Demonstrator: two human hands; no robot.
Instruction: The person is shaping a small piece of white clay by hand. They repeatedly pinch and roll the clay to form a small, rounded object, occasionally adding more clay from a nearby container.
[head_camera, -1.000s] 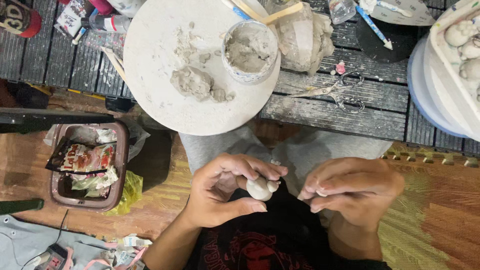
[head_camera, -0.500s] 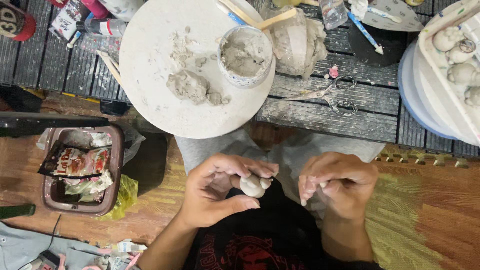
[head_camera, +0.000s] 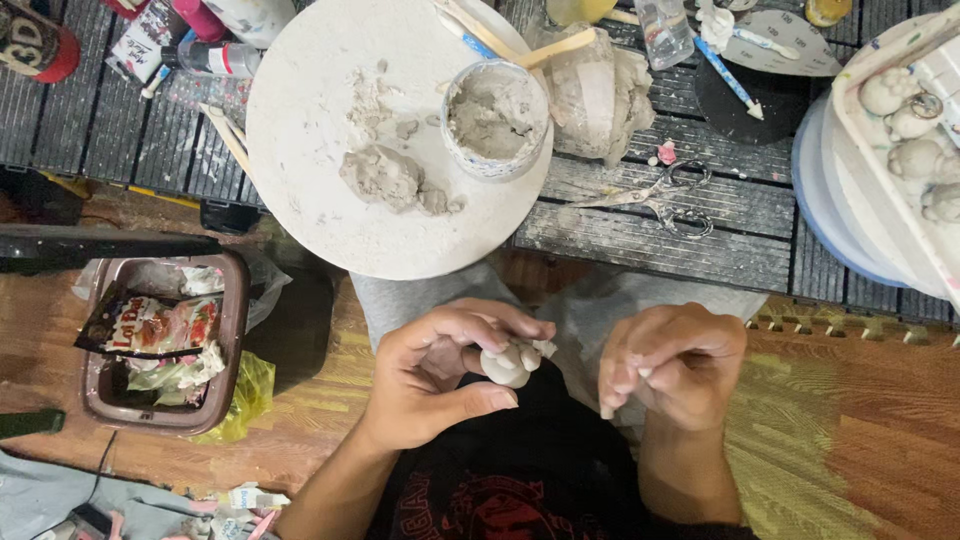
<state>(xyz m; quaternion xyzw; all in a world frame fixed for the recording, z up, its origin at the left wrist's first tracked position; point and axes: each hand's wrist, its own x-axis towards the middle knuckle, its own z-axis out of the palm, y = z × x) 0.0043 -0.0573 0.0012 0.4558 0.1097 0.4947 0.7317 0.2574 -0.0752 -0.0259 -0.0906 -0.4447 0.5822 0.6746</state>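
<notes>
My left hand (head_camera: 440, 375) cupped the clay lump (head_camera: 508, 364) mid-frame for support (right hand (head_camera: 672, 362) pinched a crumb, ready to add)

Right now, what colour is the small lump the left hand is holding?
Pale off-white, like light clay. The small lump shows best in the head view, pinched by the left hand.
</notes>
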